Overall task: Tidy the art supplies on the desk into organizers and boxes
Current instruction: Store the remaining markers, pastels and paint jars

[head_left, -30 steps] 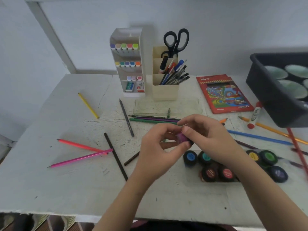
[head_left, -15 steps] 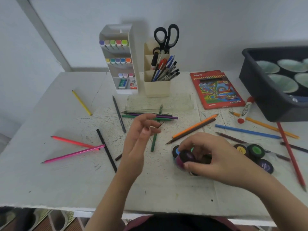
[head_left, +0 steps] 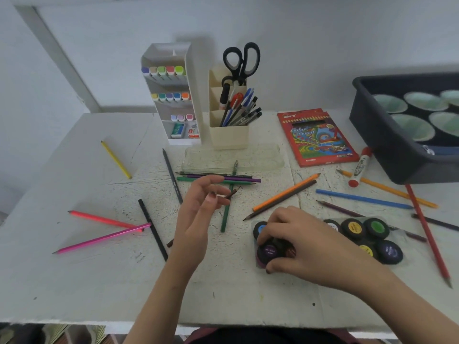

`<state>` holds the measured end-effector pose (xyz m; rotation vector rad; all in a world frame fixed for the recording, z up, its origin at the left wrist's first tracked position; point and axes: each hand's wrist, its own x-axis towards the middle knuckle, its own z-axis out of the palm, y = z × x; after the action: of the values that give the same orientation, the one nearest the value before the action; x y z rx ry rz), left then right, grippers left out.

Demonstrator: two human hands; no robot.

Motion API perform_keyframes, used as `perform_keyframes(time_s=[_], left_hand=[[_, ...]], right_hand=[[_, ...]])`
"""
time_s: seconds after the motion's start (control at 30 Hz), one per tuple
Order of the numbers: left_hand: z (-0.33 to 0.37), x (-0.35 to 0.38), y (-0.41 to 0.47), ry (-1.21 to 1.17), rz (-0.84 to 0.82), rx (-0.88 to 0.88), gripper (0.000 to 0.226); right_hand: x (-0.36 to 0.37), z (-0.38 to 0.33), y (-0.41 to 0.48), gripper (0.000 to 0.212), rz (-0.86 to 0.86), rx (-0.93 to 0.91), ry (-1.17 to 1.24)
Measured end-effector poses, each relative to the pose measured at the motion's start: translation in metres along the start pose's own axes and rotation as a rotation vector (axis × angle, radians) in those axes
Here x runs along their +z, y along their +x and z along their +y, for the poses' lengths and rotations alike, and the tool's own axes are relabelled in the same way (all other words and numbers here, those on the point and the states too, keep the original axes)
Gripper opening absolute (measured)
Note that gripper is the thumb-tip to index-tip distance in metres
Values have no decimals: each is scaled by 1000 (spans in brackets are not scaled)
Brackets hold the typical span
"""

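Seating the purple paint pot at the near left end of the clear pot tray, just beside the blue-lidded pot. The right grip is curled over it, fingertips and thumb pinching its sides. The left grip hovers above the bench, fingers loosely spread, holding nothing. Step, as judged: paint pots going back into their tray, nearly done. Next move calls for pressing the pot home, a clean release, then gathering loose pencils, the orange pencil nearest, toward the red pencil box behind.
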<state>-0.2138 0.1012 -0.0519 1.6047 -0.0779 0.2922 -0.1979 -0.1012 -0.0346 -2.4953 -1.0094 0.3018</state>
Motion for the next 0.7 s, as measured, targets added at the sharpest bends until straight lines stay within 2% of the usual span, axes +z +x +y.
perform_keyframes(time_s=[0.17, 0.3, 0.4, 0.5, 0.6, 0.7], left_hand=[[-3, -6, 9, 94, 39, -16, 26], [-16, -21, 27, 365, 117, -45, 19], [-27, -34, 43, 564, 135, -88, 27], [-34, -45, 58, 656, 161, -112, 36], [-40, -54, 70, 689, 131, -141, 46], [-44, -60, 76, 722, 101, -141, 43]], right_hand=[[-6, 2, 5, 41, -53, 28, 84], [-18, 15, 30, 23, 79, 156, 175], [-25, 38, 58, 16, 205, 312, 16], [-30, 57, 81, 31, 275, 439, -134], [-29, 69, 97, 45, 221, 429, -272], [-29, 77, 102, 28, 188, 413, -262]])
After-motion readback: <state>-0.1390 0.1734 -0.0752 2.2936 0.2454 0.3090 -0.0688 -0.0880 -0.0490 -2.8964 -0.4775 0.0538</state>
